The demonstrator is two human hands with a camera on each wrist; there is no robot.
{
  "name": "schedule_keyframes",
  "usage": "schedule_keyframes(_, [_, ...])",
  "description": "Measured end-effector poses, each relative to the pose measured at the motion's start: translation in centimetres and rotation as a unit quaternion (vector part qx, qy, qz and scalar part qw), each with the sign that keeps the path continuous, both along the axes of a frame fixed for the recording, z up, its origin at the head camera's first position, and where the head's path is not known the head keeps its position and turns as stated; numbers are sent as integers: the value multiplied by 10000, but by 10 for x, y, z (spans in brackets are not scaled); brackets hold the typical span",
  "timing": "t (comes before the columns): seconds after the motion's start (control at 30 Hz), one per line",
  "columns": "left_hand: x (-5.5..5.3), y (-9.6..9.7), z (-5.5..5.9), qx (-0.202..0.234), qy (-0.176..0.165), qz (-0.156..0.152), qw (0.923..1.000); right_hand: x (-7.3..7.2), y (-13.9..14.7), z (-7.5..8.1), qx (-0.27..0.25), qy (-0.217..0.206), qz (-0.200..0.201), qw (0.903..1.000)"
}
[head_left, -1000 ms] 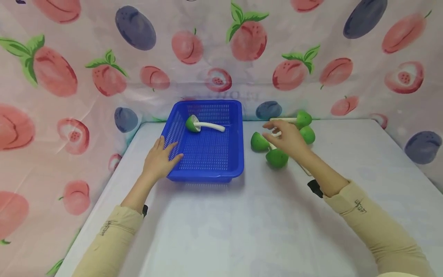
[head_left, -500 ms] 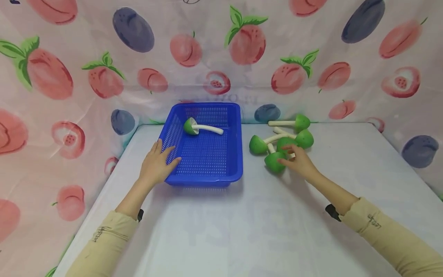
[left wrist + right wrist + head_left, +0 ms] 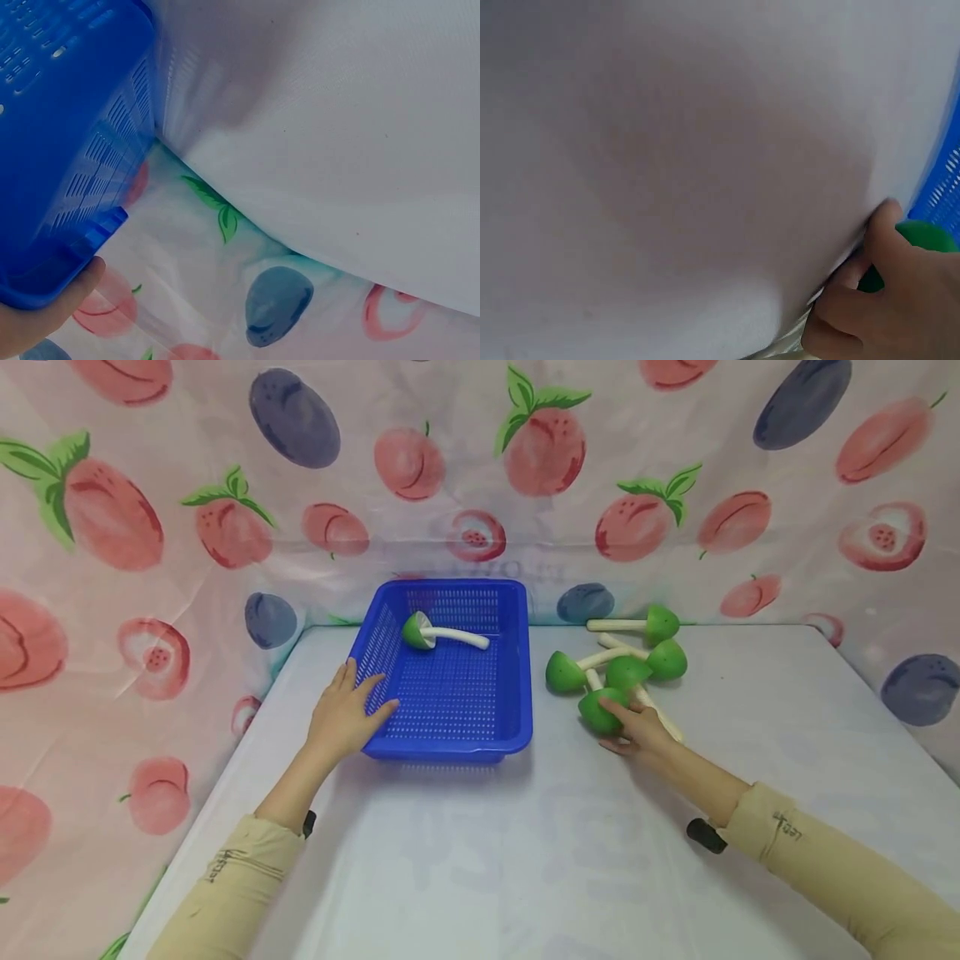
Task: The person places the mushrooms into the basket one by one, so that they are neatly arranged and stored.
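Note:
At the right of the head view, my right hand [image 3: 637,727] grips the green cap of the front toy mushroom [image 3: 598,710], thumb on its near side and fingers over its right. In the right wrist view, green cap [image 3: 928,236] shows past the fingers. Several other mushrooms with pale stems lie beside and behind it, among them a middle one [image 3: 628,672], a left one [image 3: 564,672] and a right one [image 3: 667,659]. My left hand [image 3: 345,714] rests with spread fingers on the left rim of the blue basket [image 3: 517,693]. One mushroom [image 3: 459,636] lies inside the basket.
The furthest mushroom [image 3: 660,624] lies along the table's back edge. A white cloth covers the table [image 3: 465,860]. Behind it hangs a fruit-print curtain [image 3: 420,543], which also runs down the left side.
My right hand has come down and toward me from above the pile, and its fingers have closed on the front mushroom's cap. My left hand stays on the basket rim.

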State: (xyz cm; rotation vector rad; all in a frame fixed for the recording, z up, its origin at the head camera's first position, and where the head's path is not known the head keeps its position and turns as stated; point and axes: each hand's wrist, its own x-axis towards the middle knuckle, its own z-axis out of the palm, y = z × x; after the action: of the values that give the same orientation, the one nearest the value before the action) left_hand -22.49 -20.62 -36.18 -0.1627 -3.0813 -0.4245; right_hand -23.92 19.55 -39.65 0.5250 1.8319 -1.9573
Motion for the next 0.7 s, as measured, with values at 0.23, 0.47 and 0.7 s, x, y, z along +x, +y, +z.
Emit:
schedule_keyframes(0.23, [2,1,2,21,14,-8,10000,-4,-4,-9,285,85,-11,9996])
schedule_keyframes(0.47, [3,0,2,23,11,14,10000,-5,-2,-8,311,60,108,9994])
schedule_keyframes(0.7, [2,0,2,28,-5,-36,10000,-7,13,4,380,110,153,9991])
